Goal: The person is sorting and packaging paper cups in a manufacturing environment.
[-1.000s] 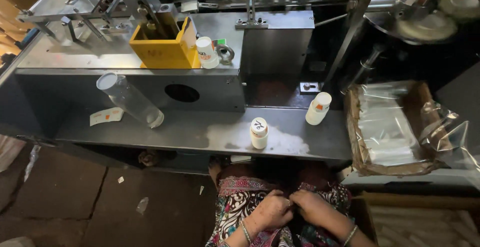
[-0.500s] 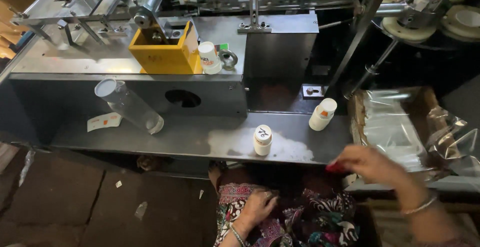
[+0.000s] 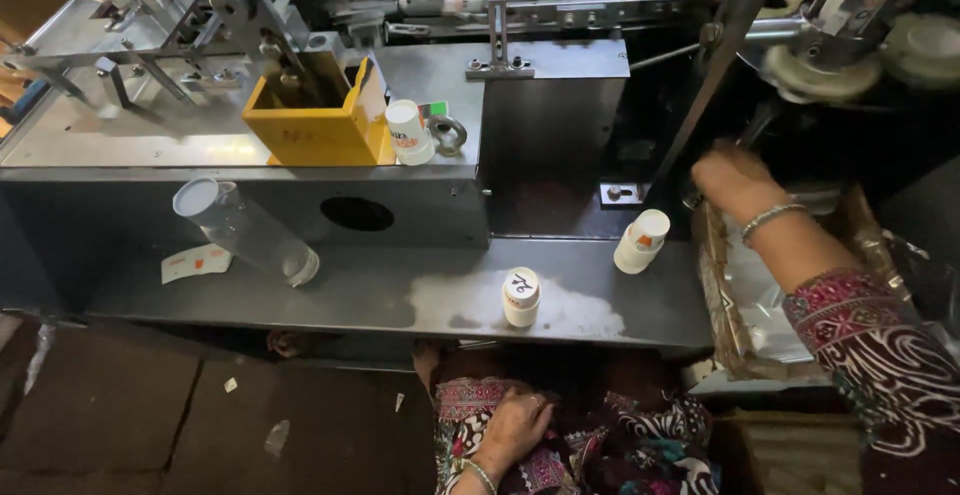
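Reaching: right hand, off the lap a second ago, now extended over the far end of the film-lined tray, fingers curled, grasping nothing visible. Left hand resting released on lap. White bottle stands on counter, just beside the tray.

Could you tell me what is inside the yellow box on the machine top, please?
Only a dark interior shows inside the yellow box; a metal arm crosses above it. Its walls hide the bottom.
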